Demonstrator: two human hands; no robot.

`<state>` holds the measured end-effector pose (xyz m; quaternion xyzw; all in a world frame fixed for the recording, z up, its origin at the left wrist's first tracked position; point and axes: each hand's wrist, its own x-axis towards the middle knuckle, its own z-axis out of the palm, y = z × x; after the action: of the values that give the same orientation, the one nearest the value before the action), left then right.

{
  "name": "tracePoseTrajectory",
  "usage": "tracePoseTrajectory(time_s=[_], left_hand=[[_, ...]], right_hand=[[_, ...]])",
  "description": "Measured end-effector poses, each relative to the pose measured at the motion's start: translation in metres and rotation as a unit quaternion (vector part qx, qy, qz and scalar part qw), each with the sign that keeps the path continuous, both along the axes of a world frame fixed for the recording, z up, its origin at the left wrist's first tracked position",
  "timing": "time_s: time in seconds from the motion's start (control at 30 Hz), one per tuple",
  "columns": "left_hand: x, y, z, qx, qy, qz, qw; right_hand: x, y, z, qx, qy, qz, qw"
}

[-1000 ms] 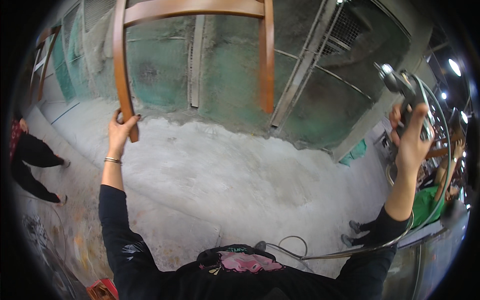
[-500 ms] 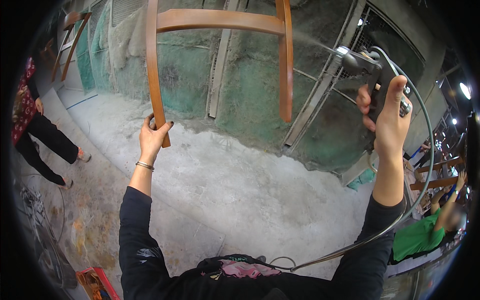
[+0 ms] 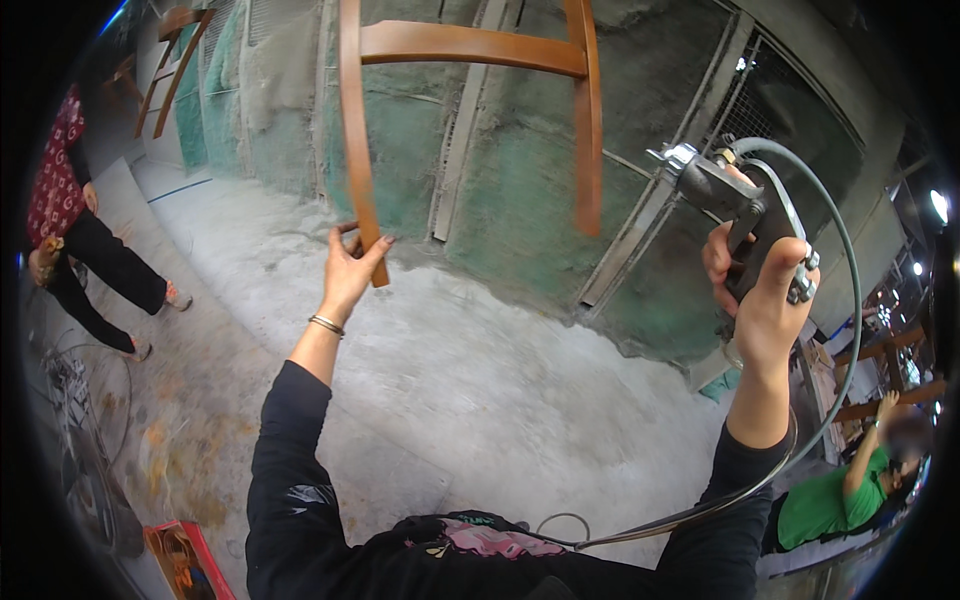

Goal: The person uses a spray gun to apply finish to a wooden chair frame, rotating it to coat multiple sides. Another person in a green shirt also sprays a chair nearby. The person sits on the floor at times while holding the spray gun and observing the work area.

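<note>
A brown wooden chair frame (image 3: 470, 47), with two legs and a crossbar showing, hangs at the top of the view; its upper part is out of the picture. My left hand (image 3: 350, 268) pinches the lower end of the left leg between thumb and fingers. On the right, my right hand (image 3: 765, 285) is wrapped round the handle of a metal spray gun (image 3: 715, 185). Its nozzle points left toward the chair frame's right leg, apart from it. A grey hose (image 3: 845, 230) curves from the gun down past my right forearm.
Dusty green mesh panels (image 3: 540, 200) with metal posts stand behind the chair frame. A person in red patterned clothes (image 3: 62, 190) stands at left. Another in green (image 3: 830, 505) reaches toward brown wood at right. A red box (image 3: 190, 560) lies at lower left; another chair (image 3: 172, 70) shows behind.
The chair frame and my left hand have shifted right in view. My right hand and the spray gun have moved slightly lower; the mist at its nozzle no longer shows.
</note>
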<state>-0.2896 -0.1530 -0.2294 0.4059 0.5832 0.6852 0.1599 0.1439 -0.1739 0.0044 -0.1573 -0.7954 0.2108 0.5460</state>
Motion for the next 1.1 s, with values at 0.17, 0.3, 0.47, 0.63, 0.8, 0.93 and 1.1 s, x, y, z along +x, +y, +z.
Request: tracePoseTrajectory(time_s=[0.17,0.3,0.47,0.63,0.8,0.93,1.1], left_hand=[[0.012,0.004,0.003,0.03,-0.056,-0.054,0.997],[0.005,0.007,0.001,-0.014,-0.062,-0.052,0.997],[-0.019,0.017,-0.006,-0.029,-0.074,-0.05,0.996],[-0.038,0.013,-0.012,-0.046,-0.089,-0.04,0.994],[-0.052,0.003,-0.004,-0.055,-0.072,0.023,0.996],[-0.06,-0.006,0.0,-0.065,-0.069,-0.005,0.995],[-0.058,-0.008,-0.003,-0.021,-0.121,-0.032,0.992]], right_hand=[[-0.053,-0.004,0.02,0.069,0.006,-0.006,0.998],[-0.084,0.001,0.049,0.101,0.072,-0.02,0.992],[-0.076,0.003,0.044,0.104,0.069,-0.009,0.992],[-0.022,-0.004,-0.015,0.047,-0.054,-0.006,0.997],[0.029,-0.023,-0.06,-0.083,-0.211,0.057,0.972],[0.045,-0.024,-0.07,-0.179,-0.301,0.028,0.936],[0.009,0.022,-0.066,-0.039,-0.117,-0.109,0.986]])
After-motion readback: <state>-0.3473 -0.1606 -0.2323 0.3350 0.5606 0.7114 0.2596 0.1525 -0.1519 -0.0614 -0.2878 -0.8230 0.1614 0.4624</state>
